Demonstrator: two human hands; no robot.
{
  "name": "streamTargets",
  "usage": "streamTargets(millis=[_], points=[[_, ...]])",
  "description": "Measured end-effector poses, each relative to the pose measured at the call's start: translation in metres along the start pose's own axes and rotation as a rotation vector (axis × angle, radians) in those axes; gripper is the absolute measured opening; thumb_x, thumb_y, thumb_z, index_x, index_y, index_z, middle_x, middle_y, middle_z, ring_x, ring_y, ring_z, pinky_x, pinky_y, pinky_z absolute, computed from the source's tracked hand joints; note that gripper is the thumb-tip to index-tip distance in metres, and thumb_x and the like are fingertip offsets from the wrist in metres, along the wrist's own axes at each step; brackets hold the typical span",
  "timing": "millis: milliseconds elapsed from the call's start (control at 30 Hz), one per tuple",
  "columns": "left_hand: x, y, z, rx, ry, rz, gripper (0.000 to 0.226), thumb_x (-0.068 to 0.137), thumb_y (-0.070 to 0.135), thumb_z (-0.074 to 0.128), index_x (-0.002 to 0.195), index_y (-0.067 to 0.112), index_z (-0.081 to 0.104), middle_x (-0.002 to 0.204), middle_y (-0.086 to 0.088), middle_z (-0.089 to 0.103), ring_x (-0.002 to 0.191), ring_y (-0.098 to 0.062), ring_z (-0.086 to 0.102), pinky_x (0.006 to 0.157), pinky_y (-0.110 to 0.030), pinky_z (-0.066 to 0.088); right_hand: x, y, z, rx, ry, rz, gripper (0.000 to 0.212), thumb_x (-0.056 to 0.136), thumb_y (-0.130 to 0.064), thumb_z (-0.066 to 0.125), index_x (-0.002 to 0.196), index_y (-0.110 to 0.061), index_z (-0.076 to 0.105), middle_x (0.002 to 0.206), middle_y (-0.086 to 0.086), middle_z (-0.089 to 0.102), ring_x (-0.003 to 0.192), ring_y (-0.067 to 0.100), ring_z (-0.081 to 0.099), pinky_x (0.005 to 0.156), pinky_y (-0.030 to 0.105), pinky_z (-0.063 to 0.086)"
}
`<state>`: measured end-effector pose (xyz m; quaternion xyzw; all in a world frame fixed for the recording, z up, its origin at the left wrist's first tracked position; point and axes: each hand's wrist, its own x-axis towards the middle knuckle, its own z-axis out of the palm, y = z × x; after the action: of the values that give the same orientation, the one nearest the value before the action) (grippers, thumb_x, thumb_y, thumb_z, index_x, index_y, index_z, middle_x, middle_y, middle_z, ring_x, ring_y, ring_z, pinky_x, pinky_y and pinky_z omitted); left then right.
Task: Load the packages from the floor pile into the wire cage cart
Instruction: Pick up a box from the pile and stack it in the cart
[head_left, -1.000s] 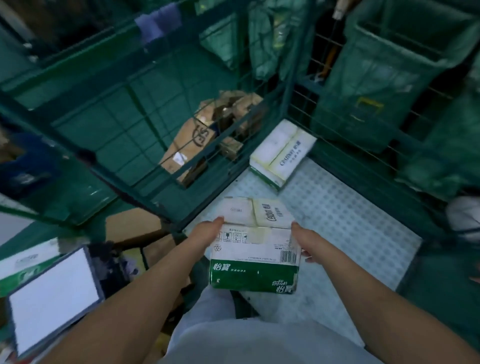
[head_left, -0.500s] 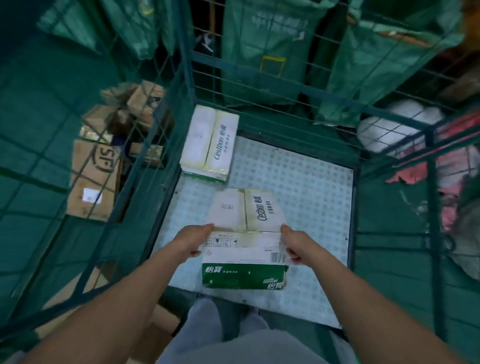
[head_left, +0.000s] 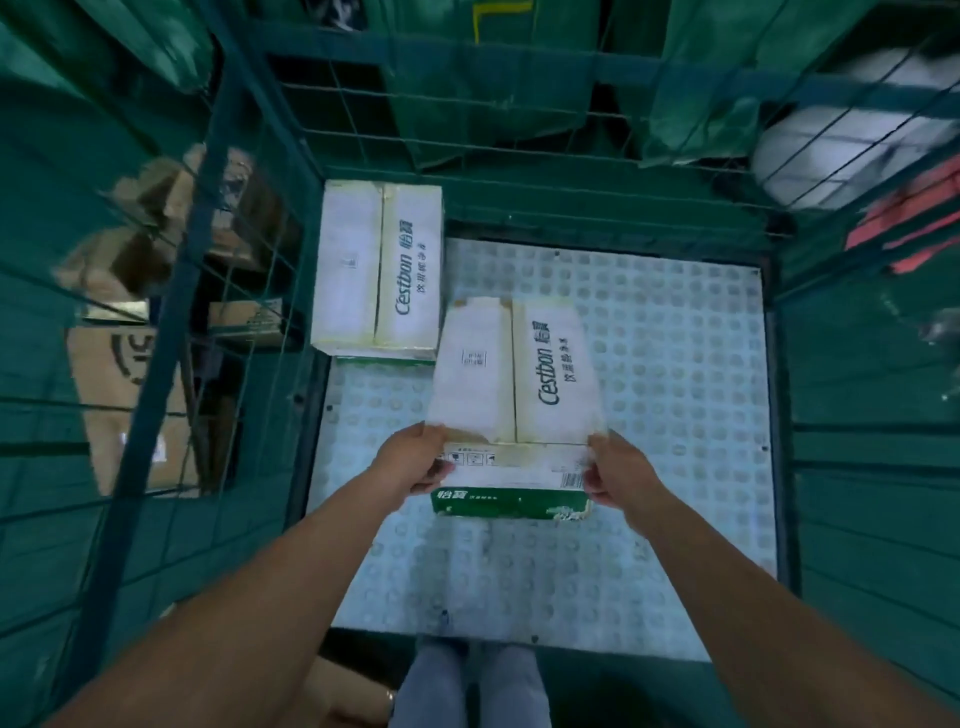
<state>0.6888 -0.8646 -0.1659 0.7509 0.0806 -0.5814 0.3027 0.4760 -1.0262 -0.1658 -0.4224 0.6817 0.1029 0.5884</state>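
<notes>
Hands (head_left: 511, 470) clamped on carton (head_left: 514, 395), now farther inside cart (head_left: 675, 364), nearer second carton (head_left: 379, 270).

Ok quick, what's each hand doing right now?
Left hand: grips the left end of the box.
Right hand: grips the box's right end.

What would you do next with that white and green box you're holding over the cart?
Probably lower the held box onto the studded cart floor, beside the box already lying there. Left hand and right hand grip its near corners, and bare floor lies beneath.
</notes>
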Motion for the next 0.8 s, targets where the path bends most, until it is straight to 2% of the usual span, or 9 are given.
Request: streamTargets(millis=[133, 233, 300, 400, 500, 600, 700, 767, 800], points=[[0.070, -0.004, 0.017, -0.066, 0.002, -0.023, 0.022, 0.107, 0.032, 0.049, 0.122, 0.021, 0.060, 0.094, -0.011, 0.077, 0.061, -0.013, 0.067, 0.068, -0.027, 0.057, 0.074, 0.007, 0.016, 0.117, -0.046, -0.026, 0.010, 0.106, -0.023, 0.046, 0.104, -0.022, 0.056, 0.079, 0.012, 0.055, 0.053, 0.015, 0.047, 0.050, 0.023, 0.038], [0.109, -0.008, 0.023, -0.094, 0.032, -0.008, 0.023, 0.108, 0.027, 0.046, 0.125, 0.020, 0.059, 0.098, -0.012, 0.074, 0.056, -0.010, 0.064, 0.061, -0.026, 0.047, 0.119, 0.011, 0.032, 0.122, -0.056, -0.061, 0.016, 0.105, -0.021, 0.043, 0.092, -0.025, 0.052, 0.077, 0.009, 0.052, 0.058, 0.016, 0.046, 0.061, 0.029, 0.040], [0.134, -0.009, 0.026, -0.100, 0.033, 0.007, 0.021, 0.110, 0.022, 0.043, 0.124, 0.020, 0.058, 0.094, -0.012, 0.070, 0.058, -0.010, 0.063, 0.056, -0.024, 0.039, 0.148, 0.014, 0.040, 0.126, -0.058, -0.074, 0.016, 0.104, -0.018, 0.040, 0.094, -0.026, 0.051, 0.073, 0.004, 0.051, 0.054, 0.013, 0.044, 0.055, 0.026, 0.043], [0.172, -0.006, 0.031, -0.160, 0.076, 0.034, 0.028, 0.110, 0.017, 0.043, 0.133, 0.031, 0.051, 0.089, -0.008, 0.071, 0.075, -0.018, 0.061, 0.060, -0.026, 0.039, 0.186, 0.011, 0.056, 0.138, -0.052, -0.084, 0.029, 0.104, -0.010, 0.035, 0.107, -0.032, 0.053, 0.068, -0.001, 0.048, 0.042, 0.007, 0.036, 0.036, 0.019, 0.030], [0.204, 0.005, 0.036, -0.192, 0.114, 0.051, 0.040, 0.106, 0.009, 0.046, 0.142, 0.027, 0.047, 0.087, -0.007, 0.068, 0.067, -0.014, 0.059, 0.057, -0.022, 0.045, 0.218, 0.000, 0.065, 0.167, 0.001, -0.119, 0.042, 0.105, -0.004, 0.035, 0.122, -0.040, 0.050, 0.074, 0.002, 0.050, 0.039, 0.005, 0.041, 0.036, 0.019, 0.033], [0.228, 0.023, 0.042, -0.233, 0.106, 0.104, 0.058, 0.101, 0.003, 0.051, 0.151, 0.029, 0.037, 0.090, -0.010, 0.061, 0.064, -0.015, 0.055, 0.053, -0.020, 0.050, 0.249, -0.018, 0.070, 0.083, -0.011, -0.209, 0.050, 0.103, -0.007, 0.041, 0.151, -0.023, 0.039, 0.092, -0.004, 0.050, 0.068, 0.011, 0.051, 0.062, 0.034, 0.050], [0.246, 0.036, 0.048, -0.283, 0.117, 0.188, 0.070, 0.100, -0.001, 0.053, 0.149, 0.040, 0.026, 0.094, -0.013, 0.055, 0.065, -0.018, 0.049, 0.056, -0.024, 0.050, 0.274, -0.036, 0.077, 0.010, -0.007, -0.255, 0.064, 0.102, -0.007, 0.042, 0.159, -0.026, 0.021, 0.099, -0.013, 0.044, 0.081, 0.008, 0.049, 0.097, 0.052, 0.050], [0.259, 0.040, 0.050, -0.230, 0.115, 0.249, 0.071, 0.099, 0.000, 0.054, 0.150, 0.041, 0.026, 0.101, -0.012, 0.056, 0.065, -0.016, 0.048, 0.059, -0.026, 0.048, 0.285, -0.044, 0.081, -0.030, 0.000, -0.289, 0.067, 0.102, -0.007, 0.044, 0.160, -0.027, 0.017, 0.095, -0.018, 0.039, 0.089, 0.014, 0.053, 0.106, 0.054, 0.047], [0.265, 0.041, 0.051, -0.193, 0.112, 0.265, 0.071, 0.099, 0.002, 0.054, 0.152, 0.041, 0.026, 0.113, -0.011, 0.059, 0.066, -0.015, 0.050, 0.061, -0.026, 0.049, 0.290, -0.046, 0.081, -0.061, 0.004, -0.305, 0.068, 0.101, -0.008, 0.046, 0.160, -0.027, 0.017, 0.093, -0.018, 0.038, 0.096, 0.020, 0.054, 0.107, 0.055, 0.047]])
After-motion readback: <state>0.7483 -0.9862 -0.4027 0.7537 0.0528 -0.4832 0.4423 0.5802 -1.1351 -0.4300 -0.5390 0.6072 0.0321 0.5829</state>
